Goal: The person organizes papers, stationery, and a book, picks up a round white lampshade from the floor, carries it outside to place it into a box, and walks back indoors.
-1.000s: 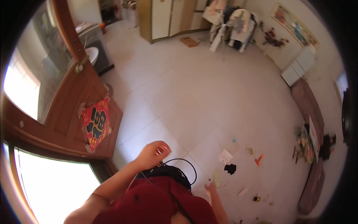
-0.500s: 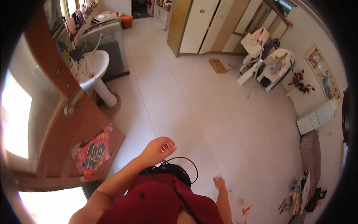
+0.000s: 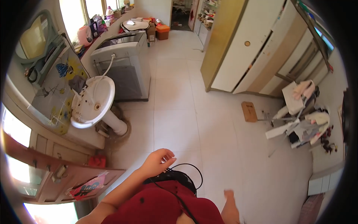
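Observation:
My left hand [image 3: 160,162] is held in front of my waist at the lower middle, fingers loosely curled, with a gap between thumb and fingers and nothing visible in it. Just beside and below it, a black cable [image 3: 201,177] loops out from a black bag or pouch [image 3: 182,180] at my waist. My right hand [image 3: 229,195] hangs lower right over the tiled floor, small and blurred; its fingers cannot be made out clearly. A dark red garment [image 3: 167,201] covers my body.
A wooden door [image 3: 74,183] stands at lower left. Beyond it are a pedestal sink [image 3: 106,98] and a washing machine [image 3: 125,69]. A tall cabinet [image 3: 238,48], a cardboard box [image 3: 249,111] and a clothes-laden rack [image 3: 294,125] stand ahead and right. An orange bin [image 3: 162,33] is farther back.
The view has swung left, bringing the sink and washing machine fully in and moving the rack right and the floor litter out. My left hand keeps nearly the same place; my right hand appears farther right.

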The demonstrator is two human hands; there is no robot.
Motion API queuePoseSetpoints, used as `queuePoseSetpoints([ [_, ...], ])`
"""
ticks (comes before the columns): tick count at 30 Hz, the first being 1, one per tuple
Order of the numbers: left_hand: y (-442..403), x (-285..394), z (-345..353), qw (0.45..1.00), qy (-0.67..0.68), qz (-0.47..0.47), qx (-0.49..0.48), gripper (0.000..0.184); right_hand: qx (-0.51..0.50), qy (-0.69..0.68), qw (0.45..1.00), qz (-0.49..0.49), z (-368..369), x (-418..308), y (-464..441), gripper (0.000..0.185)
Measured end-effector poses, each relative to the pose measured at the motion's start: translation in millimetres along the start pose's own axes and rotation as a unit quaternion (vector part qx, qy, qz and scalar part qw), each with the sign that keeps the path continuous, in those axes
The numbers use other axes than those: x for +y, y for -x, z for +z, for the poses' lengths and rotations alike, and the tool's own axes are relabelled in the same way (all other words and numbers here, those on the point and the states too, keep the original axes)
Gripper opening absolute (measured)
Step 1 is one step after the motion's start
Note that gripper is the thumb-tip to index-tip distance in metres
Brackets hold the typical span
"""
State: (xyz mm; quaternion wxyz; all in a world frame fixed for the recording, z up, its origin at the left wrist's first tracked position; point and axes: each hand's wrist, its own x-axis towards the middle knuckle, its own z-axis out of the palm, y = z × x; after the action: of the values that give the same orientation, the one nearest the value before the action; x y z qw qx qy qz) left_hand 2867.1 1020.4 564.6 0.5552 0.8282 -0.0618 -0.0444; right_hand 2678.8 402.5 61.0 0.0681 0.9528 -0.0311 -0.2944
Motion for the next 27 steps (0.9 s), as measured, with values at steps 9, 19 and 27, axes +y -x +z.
queuePoseSetpoints([
  [9,-314,-71,-95,0.997,0.012,-0.070,0.035,0.021,0.231,-0.537,0.800,-0.132,-661,-244,-363,0.038],
  [19,-710,-73,-212,0.999,0.007,0.025,-0.029,0.022,-0.164,-0.019,0.986,-0.028,-571,-183,-475,0.035],
  [27,-983,-112,-290,0.999,-0.010,-0.046,0.026,0.019,-0.201,-0.140,0.969,0.037,-758,-245,-755,0.037],
])
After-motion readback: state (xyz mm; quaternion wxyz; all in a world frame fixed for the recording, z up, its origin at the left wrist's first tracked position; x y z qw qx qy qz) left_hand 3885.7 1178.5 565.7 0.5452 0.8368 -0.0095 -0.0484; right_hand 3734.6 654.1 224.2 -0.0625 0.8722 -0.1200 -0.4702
